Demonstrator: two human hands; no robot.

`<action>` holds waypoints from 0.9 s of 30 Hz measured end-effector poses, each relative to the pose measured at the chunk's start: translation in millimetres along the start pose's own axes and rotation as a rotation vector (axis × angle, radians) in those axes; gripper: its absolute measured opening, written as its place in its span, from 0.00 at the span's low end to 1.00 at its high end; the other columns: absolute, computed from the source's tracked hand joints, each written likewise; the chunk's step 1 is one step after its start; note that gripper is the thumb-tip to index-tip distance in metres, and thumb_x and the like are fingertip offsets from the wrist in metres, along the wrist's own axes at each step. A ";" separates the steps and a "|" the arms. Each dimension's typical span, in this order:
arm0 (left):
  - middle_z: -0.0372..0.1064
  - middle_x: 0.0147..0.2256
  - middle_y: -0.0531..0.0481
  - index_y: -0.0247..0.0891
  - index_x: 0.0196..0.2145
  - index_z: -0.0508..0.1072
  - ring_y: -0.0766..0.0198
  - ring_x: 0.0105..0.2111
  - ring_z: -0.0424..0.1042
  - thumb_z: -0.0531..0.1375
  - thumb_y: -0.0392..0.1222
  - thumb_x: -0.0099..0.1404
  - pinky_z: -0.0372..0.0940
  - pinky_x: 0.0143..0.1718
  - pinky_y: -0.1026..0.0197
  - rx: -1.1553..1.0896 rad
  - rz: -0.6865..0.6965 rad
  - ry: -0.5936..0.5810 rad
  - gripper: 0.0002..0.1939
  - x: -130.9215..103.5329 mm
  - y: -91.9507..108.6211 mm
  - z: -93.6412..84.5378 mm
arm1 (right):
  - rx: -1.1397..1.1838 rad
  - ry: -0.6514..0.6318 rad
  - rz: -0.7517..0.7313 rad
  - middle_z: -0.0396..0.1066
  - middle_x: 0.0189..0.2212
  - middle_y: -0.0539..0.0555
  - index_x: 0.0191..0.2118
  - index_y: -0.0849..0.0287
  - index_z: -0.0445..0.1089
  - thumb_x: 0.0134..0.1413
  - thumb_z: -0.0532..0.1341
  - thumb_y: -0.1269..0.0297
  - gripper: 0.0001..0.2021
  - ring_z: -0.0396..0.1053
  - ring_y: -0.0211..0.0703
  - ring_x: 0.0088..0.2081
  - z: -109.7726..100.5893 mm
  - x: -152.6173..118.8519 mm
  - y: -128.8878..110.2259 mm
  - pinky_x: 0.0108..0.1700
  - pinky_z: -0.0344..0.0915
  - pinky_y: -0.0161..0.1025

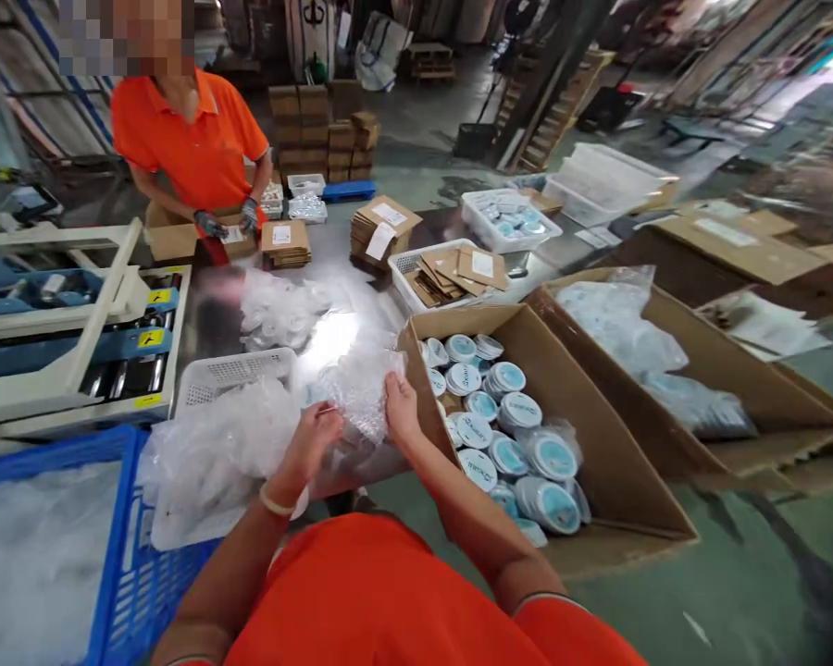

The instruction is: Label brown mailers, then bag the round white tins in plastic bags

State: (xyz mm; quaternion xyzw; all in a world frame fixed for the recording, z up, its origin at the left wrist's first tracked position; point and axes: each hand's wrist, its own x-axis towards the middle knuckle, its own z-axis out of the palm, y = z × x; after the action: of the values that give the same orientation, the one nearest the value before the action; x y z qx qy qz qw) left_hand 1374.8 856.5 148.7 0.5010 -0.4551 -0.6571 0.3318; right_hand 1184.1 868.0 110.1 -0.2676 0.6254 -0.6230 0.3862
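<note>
Both my hands hold a clear bubble-wrap bag (362, 396) above the metal table (333, 333). My left hand (317, 433) pinches its near left edge, and my right hand (401, 407) grips its right side. Whether anything is inside the bag I cannot tell. To the left, a white plastic basket (198, 381) is heaped with clear plastic bags (232, 439). Close to my right forearm stands an open cardboard box (617, 499) of round white-and-blue discs (520, 410), stacked and partly bagged. More clear bags (278, 310) lie on the table beyond my hands.
A blue crate (129, 536) stands at lower left, a roller conveyor (125, 370) behind it. White baskets (395, 277) and stacked cardboard pieces (381, 227) line the table's far side. Another open box (791, 435) is at right. Across the table, a gloved co-worker (191, 148) handles a cardboard box (170, 242).
</note>
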 end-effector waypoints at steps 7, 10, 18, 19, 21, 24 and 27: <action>0.73 0.26 0.53 0.40 0.27 0.72 0.64 0.27 0.71 0.74 0.53 0.43 0.69 0.30 0.60 0.032 0.001 0.132 0.21 17.7 3.0 47.4 | -0.333 0.208 -0.221 0.75 0.44 0.62 0.46 0.58 0.71 0.48 0.71 0.45 0.26 0.71 0.56 0.46 -39.0 -22.1 -22.5 0.48 0.72 0.52; 0.64 0.20 0.59 0.40 0.22 0.67 0.69 0.22 0.62 0.75 0.52 0.42 0.60 0.24 0.65 0.148 0.059 0.041 0.22 24.1 10.0 43.5 | -0.173 -0.179 -0.198 0.75 0.35 0.55 0.39 0.56 0.74 0.47 0.73 0.45 0.22 0.71 0.48 0.37 -32.4 -42.9 -24.1 0.41 0.72 0.45; 0.57 0.22 0.62 0.44 0.33 0.66 0.70 0.20 0.55 0.72 0.58 0.55 0.53 0.21 0.65 0.036 0.108 -0.173 0.22 43.1 15.6 58.0 | -0.023 -0.040 0.101 0.70 0.22 0.47 0.31 0.56 0.73 0.50 0.70 0.47 0.17 0.67 0.39 0.24 -100.6 -13.3 2.7 0.28 0.64 0.35; 0.59 0.23 0.61 0.45 0.35 0.67 0.69 0.20 0.56 0.71 0.56 0.57 0.54 0.22 0.65 0.046 0.141 -0.189 0.20 47.4 19.6 54.5 | -0.165 -0.018 0.146 0.73 0.24 0.48 0.33 0.57 0.74 0.51 0.69 0.50 0.14 0.70 0.41 0.27 -127.3 -0.6 2.6 0.29 0.66 0.35; 0.64 0.26 0.57 0.45 0.33 0.71 0.66 0.23 0.62 0.68 0.50 0.59 0.59 0.25 0.63 0.187 0.267 -0.260 0.12 55.0 25.9 45.2 | -0.567 0.107 0.243 0.77 0.30 0.52 0.35 0.56 0.74 0.49 0.71 0.55 0.12 0.74 0.45 0.34 -177.6 22.7 3.6 0.36 0.69 0.37; 0.71 0.30 0.49 0.43 0.28 0.77 0.59 0.31 0.71 0.62 0.40 0.58 0.68 0.35 0.57 0.590 0.395 -0.414 0.03 57.0 21.7 36.3 | -0.780 0.122 0.307 0.79 0.41 0.61 0.38 0.59 0.74 0.35 0.77 0.67 0.20 0.76 0.53 0.46 -225.6 40.1 12.9 0.45 0.69 0.42; 0.73 0.31 0.48 0.42 0.31 0.80 0.56 0.33 0.74 0.59 0.31 0.51 0.70 0.40 0.52 0.860 0.328 -0.463 0.12 48.2 0.3 41.1 | -0.865 0.044 0.334 0.78 0.41 0.62 0.37 0.59 0.73 0.28 0.76 0.73 0.24 0.76 0.58 0.48 -241.8 39.6 25.5 0.48 0.68 0.46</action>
State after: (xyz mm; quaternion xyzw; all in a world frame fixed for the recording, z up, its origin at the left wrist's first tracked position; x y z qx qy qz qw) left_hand 1321.9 824.3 135.2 0.3554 -0.8184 -0.4435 0.0848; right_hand 968.3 976.2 61.1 -0.2864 0.8703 -0.2398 0.3210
